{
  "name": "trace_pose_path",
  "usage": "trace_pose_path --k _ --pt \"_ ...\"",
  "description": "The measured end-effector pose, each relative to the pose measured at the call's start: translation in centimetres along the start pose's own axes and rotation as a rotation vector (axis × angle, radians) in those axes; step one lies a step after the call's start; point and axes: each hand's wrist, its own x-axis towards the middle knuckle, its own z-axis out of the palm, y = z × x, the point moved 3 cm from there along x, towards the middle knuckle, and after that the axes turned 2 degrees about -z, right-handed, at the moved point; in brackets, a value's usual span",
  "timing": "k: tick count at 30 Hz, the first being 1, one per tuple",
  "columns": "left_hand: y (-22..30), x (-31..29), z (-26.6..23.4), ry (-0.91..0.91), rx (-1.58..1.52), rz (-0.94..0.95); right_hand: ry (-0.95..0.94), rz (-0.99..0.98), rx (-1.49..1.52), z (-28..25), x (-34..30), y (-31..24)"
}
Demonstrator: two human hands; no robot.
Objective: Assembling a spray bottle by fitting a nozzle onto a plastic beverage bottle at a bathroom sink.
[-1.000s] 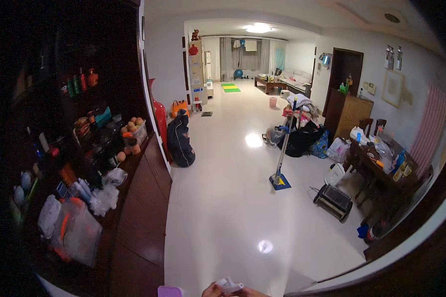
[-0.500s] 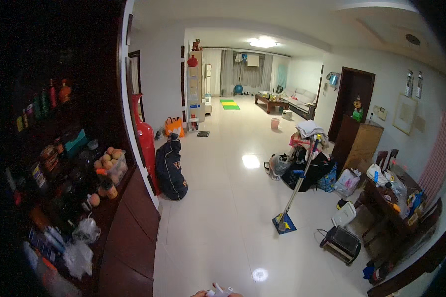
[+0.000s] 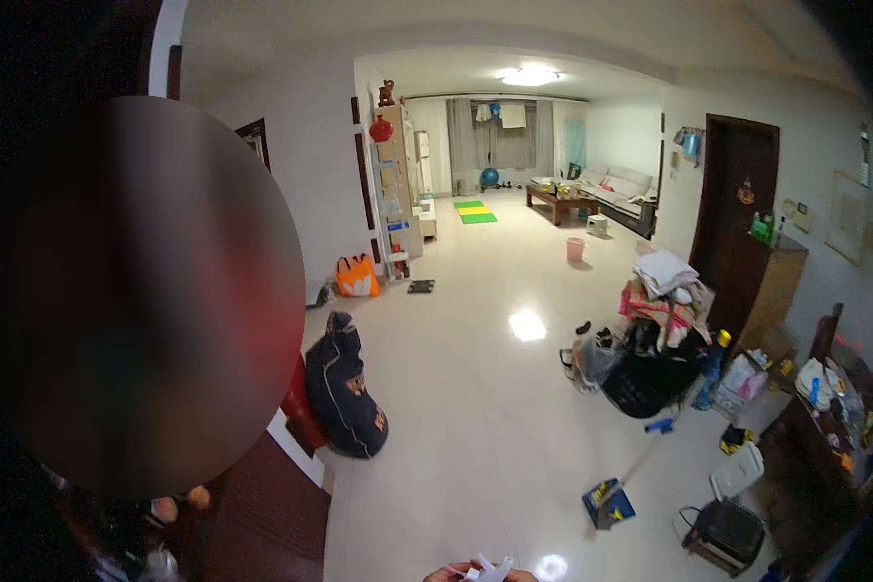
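Note:
At the bottom edge of the head view, my left hand (image 3: 443, 574) and my right hand (image 3: 522, 576) are close together, mostly cut off by the frame. Between them is a small white object (image 3: 496, 568) with pale, angular parts sticking up; its kind cannot be made out. The fingers that show are closed about it, the left ones more plainly than the right. Ahead and to the right of my hands, a blue dustpan (image 3: 609, 504) with a long-handled broom stands on the tiled floor.
A dark, tall bag (image 3: 344, 388) stands at the left by a dark cabinet (image 3: 272, 524). A large blurred patch covers much of the left side. To the right are a pile of clothes and bags (image 3: 662, 330), a black-and-white stool-like item (image 3: 727, 533) and a cluttered table (image 3: 805, 436).
The view has shifted, so the room's contents sit farther right and my hands show slightly more. A blurred patch now covers the shelf at left. The white object stays between my hands.

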Motion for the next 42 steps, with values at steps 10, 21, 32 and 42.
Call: trace_pose_path --k 10,21,32,42 --pt "12.3 30.4 -8.7 0.093 -0.28 -0.084 -0.217 -0.036 -0.043 -11.8 34.5 -8.6" --pt "25.1 73.3 -18.2 0.034 -0.077 -0.112 -0.1 0.023 -0.053 -30.4 70.9 -21.0" --pt "30.5 103.6 -31.9 0.275 0.031 -0.093 0.167 0.092 -0.242 -53.1 98.5 -30.1" --pt "39.8 115.0 -49.0 1.047 -0.282 0.14 0.004 -0.004 -0.226 -57.4 137.2 -38.1"
